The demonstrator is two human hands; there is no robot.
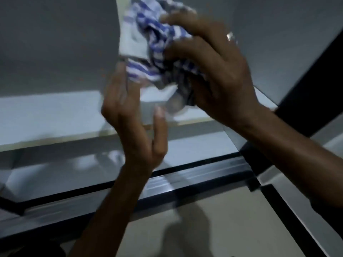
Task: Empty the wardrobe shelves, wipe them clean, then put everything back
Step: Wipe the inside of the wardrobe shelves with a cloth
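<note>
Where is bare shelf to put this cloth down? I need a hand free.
The pale shelf lies bare left of the left hand, out to its front edge. The middle is crowded: the right hand grips the striped cloth there. The compartment below is too blurred to judge.

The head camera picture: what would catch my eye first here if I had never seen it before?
First, the crumpled blue-and-white striped cloth at top centre, gripped by the right hand, which wears a ring. Just below and to the left, the left hand rises with straight fingers, close under the cloth. Behind both lies a pale shelf, and everything is blurred.
</note>
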